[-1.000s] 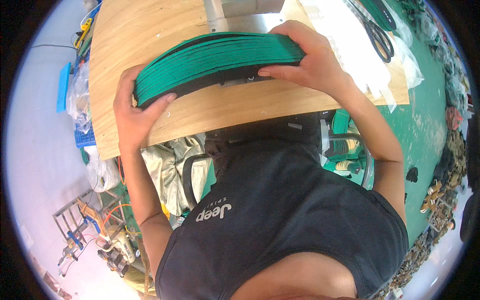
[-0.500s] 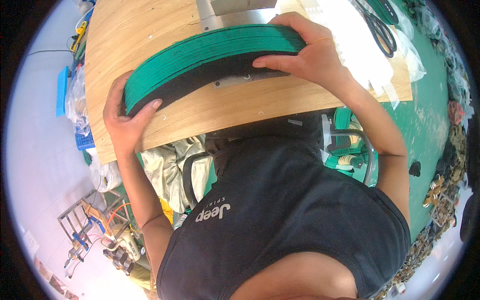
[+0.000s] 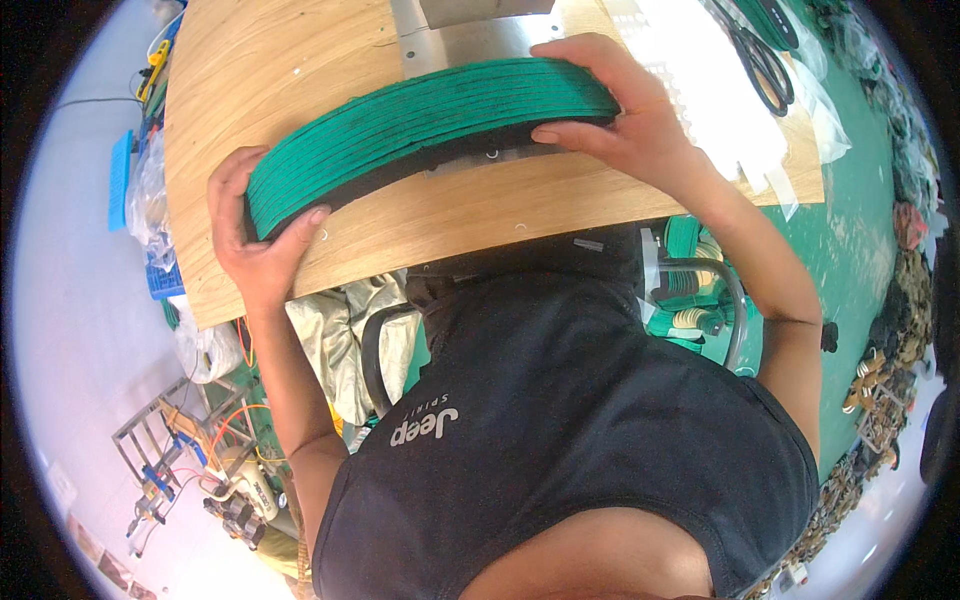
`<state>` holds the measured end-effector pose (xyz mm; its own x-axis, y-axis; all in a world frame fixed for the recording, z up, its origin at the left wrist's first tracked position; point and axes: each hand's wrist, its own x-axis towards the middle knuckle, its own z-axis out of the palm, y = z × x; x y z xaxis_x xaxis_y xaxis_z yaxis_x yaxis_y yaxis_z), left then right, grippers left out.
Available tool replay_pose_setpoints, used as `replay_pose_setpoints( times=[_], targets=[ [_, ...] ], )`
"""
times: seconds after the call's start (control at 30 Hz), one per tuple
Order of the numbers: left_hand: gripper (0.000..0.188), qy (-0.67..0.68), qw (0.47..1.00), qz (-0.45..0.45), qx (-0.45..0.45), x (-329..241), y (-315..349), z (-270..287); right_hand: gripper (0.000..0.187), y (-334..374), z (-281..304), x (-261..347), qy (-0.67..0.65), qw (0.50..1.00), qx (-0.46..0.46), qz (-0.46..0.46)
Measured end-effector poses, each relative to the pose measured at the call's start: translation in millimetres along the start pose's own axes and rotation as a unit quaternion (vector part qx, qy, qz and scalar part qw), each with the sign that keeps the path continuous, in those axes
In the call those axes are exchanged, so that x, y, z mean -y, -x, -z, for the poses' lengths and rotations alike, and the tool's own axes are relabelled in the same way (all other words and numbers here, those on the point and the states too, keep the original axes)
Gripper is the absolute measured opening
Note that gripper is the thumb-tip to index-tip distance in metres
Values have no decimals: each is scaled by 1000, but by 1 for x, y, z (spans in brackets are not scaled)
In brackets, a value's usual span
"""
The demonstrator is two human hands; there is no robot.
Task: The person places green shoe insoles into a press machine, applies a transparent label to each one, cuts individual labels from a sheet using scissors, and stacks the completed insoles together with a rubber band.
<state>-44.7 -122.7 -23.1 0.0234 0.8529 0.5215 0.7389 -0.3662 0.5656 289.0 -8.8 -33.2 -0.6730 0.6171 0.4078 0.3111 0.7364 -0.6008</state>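
A curved stack of thin green-edged layers with a black face (image 3: 430, 108) spans between my two hands over the wooden table. My left hand (image 3: 257, 235) is closed round its left end, with the thumb on the near black side and the fingers behind. At the other end, my right hand (image 3: 630, 115) grips it, thumb in front and fingers over the far green edge. Whether the stack rests on the table or is held just above it, I cannot tell.
The wooden table (image 3: 420, 215) has a metal plate (image 3: 470, 42) set in it beyond the stack. Black-handled scissors (image 3: 765, 75) lie at the far right beside a bright white sheet (image 3: 690, 90). A chair armrest (image 3: 735, 290) and more green stacks (image 3: 685, 240) show below the table.
The stack has tipped, so more of its green layered side and less of its black face shows. My right hand has shifted slightly down and right with it. Both hands keep their hold.
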Motion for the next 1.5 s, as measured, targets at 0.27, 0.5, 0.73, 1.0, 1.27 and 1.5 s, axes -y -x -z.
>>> replay_pose_setpoints(
  times=[0.27,0.5,0.73,1.0,1.27,1.5],
  targets=[
    [69,65,988,132,35,-5,4,4,58,7,1,1,-81,995,-24,-48],
    [60,20,999,22,-11,3,14,7,66,10,15,5,16,1000,-8,22],
    [57,120,978,172,0,-14,-2,9,62,14,13,16,-153,982,3,-108],
    [52,103,957,270,-23,11,-17,2,41,2,11,6,153,982,-23,-106],
    [99,127,985,98,66,21,-1,-9,67,24,12,15,17,989,2,-147],
    [103,195,972,119,60,17,-1,-7,67,21,15,9,28,993,9,-115]
  ],
)
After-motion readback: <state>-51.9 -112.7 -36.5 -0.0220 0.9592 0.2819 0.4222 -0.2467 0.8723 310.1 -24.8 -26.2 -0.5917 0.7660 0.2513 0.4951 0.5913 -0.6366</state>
